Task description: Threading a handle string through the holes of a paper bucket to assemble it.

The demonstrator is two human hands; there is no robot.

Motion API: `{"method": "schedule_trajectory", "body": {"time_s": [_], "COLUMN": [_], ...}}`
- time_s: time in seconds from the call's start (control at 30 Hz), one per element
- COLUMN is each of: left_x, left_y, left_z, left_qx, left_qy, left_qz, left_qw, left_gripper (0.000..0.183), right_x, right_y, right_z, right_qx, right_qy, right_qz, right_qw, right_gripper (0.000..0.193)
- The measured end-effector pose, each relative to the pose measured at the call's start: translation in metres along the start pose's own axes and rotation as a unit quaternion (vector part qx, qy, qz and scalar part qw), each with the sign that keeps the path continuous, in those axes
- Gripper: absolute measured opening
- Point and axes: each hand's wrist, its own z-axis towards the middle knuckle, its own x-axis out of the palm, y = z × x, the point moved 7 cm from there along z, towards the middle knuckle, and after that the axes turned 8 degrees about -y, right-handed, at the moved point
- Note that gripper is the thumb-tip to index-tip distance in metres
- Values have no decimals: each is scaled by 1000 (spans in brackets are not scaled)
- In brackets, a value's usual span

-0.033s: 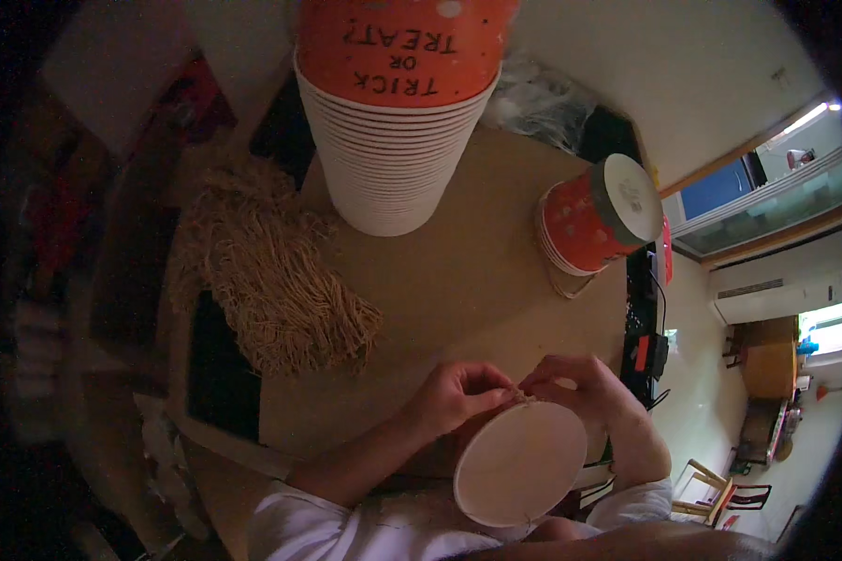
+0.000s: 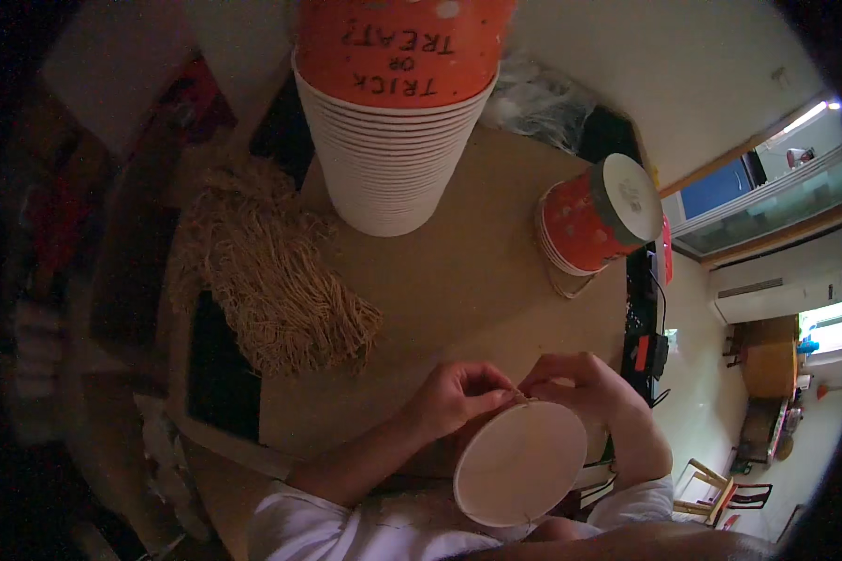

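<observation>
A paper bucket (image 2: 521,465) sits against my body, its round white inside facing up. At its far rim, a thin brown cord shows between my fingertips. My left hand (image 2: 454,400) pinches the cord from the left, thumb and forefinger together. From the right, my right hand (image 2: 578,381) closes its fingers at the same spot, partly hiding the cord. Another bit of cord shows at the near rim. A loose bundle of brown cords (image 2: 276,290) lies left of my hands. Beyond them stands a tall stack of paper buckets (image 2: 388,168), orange on the top one.
Cardboard (image 2: 458,290) covers the table. A short stack of upturned orange buckets (image 2: 575,224) with a cord handle stands at the right. Clear plastic wrap (image 2: 543,103) lies at the back. A black device with a cable (image 2: 660,355) is by the right edge; a wooden chair (image 2: 711,491) stands beyond.
</observation>
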Motion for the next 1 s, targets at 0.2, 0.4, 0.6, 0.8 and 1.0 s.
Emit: {"method": "schedule_trajectory", "body": {"time_s": [0.2, 0.4, 0.6, 0.8, 1.0], "left_x": [4, 8, 7, 3, 3], "left_y": [-34, -43, -41, -32, -25], "left_z": [-15, -23, -20, -13, -7], "left_qx": [278, 366, 335, 275, 258], "left_qy": [-75, -107, -100, -84, -65], "left_qz": [233, 273, 244, 220, 138], "left_qw": [929, 883, 904, 932, 954], "left_gripper": [9, 13, 13, 12, 6], "right_x": [7, 11, 18, 14, 6], "right_y": [-3, -10, -20, -22, -16], "right_z": [15, 25, 27, 20, 13], "right_qx": [-20, -69, -48, 59, 6], "right_qy": [123, 176, 193, 119, 14], "right_qz": [36, 21, 45, 110, 81], "right_qw": [992, 982, 979, 985, 997], "right_gripper": [15, 15, 19, 8, 6]}}
